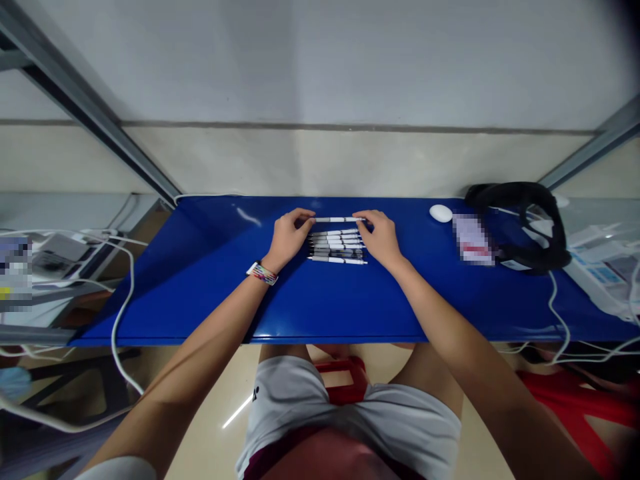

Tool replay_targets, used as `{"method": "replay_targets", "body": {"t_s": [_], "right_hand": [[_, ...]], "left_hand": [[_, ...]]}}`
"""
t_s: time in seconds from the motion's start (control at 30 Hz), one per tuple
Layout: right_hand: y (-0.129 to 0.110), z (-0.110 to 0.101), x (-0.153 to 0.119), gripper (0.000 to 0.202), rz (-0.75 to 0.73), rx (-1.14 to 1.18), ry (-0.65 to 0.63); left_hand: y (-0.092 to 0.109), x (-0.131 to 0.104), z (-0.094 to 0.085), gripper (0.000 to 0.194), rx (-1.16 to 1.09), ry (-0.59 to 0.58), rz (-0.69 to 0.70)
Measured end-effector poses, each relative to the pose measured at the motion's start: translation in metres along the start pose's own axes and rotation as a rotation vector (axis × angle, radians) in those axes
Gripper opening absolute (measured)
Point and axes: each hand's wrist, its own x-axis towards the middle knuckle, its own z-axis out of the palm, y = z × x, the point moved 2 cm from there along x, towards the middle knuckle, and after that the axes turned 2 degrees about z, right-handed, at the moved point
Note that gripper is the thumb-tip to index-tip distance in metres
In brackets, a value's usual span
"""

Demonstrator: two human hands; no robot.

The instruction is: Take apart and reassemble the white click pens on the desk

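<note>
A white pen (336,219) lies crosswise at the far end of a group of pens. My left hand (291,232) pinches its left end between thumb and fingers. At its right end, my right hand (377,233) holds it the same way. Just nearer to me, several white and dark pens (337,247) lie side by side in a stack of rows on the blue table (330,307), between my two hands. A patterned band circles my left wrist.
Right of my hands are a white oval object (441,213), a blurred packet (473,239) and a black headset-like strap (530,261). White cables (131,280) hang at the left and right. A wall stands behind the table.
</note>
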Motion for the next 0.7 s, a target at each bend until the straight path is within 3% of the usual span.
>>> {"method": "replay_targets", "body": {"t_s": [0.13,0.27,0.53,0.7], "right_hand": [[0.008,0.001,0.000,0.027,-0.038,-0.324,-0.106],[0.012,0.003,0.000,0.031,-0.078,-0.451,-0.146],[0.014,0.004,-0.002,0.030,-0.121,-0.477,-0.167],[0.013,0.003,-0.003,0.028,-0.134,-0.460,-0.180]], "left_hand": [[0.004,-0.002,0.000,0.019,0.226,-0.129,0.018],[0.009,-0.003,0.000,0.021,0.322,-0.198,0.041],[-0.002,-0.001,0.004,0.016,0.377,-0.202,0.068],[-0.006,-0.002,0.006,0.016,0.346,-0.145,0.068]]}}
